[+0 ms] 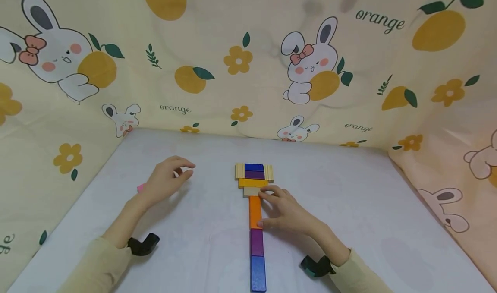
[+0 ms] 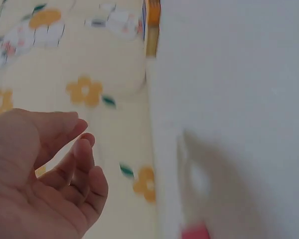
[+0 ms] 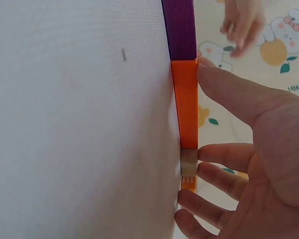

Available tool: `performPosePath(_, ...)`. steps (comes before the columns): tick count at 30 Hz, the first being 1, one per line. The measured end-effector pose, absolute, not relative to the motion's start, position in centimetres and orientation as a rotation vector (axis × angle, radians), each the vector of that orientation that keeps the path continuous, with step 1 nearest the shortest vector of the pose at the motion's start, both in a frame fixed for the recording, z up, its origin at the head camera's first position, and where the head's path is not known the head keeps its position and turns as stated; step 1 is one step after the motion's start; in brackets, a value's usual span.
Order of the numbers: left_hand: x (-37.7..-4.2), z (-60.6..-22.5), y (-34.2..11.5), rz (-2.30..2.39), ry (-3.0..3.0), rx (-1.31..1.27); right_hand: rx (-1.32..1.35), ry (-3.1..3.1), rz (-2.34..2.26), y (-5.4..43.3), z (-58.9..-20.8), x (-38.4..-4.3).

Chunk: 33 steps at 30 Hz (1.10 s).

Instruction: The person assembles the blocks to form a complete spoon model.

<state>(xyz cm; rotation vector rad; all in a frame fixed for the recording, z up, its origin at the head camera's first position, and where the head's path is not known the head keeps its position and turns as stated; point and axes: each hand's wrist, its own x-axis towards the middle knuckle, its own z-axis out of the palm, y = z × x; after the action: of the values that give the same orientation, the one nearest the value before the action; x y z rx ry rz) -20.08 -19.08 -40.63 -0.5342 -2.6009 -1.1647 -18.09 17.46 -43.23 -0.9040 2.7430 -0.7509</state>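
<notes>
A column of flat blocks runs along the table: a blue block (image 1: 258, 273), a purple block (image 1: 256, 242), an orange block (image 1: 255, 212) and a plain wooden block (image 1: 250, 192). Beyond it lie a yellow-orange block (image 1: 253, 183) and dark blue and purple blocks between pale wooden strips (image 1: 268, 173). My right hand (image 1: 289, 213) rests at the column's right side; in the right wrist view its thumb touches the orange block (image 3: 188, 104) and its fingertips touch the wooden block (image 3: 189, 162). Over the table's left part, my left hand (image 1: 165, 178) hovers with loosely bent fingers, holding nothing.
A pink block (image 1: 141, 187) lies on the white table (image 1: 202, 241), partly hidden behind the left forearm. Patterned cloth (image 1: 256, 34) with rabbits and oranges hangs behind the table and at both sides. Black wrist cameras (image 1: 144, 244) are worn on both wrists.
</notes>
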Motion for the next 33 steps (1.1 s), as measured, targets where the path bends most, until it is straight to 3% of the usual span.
performPosePath(8, -16.4, -41.8, -25.7, -1.144, -2.604, -0.284, -0.903, 2.751, -0.75, 17.5, -43.2, -18.0)
performPosePath(17, -14.9, -43.3, -30.6, -1.273, -2.628, -0.078, -0.91, 2.744, -0.741, 17.4, -43.3, -18.1)
performPosePath(33, -15.0, -44.2, -32.4, -1.367, -2.681, -0.02, -0.904, 2.742, -0.754, 17.5, -43.1, -18.0)
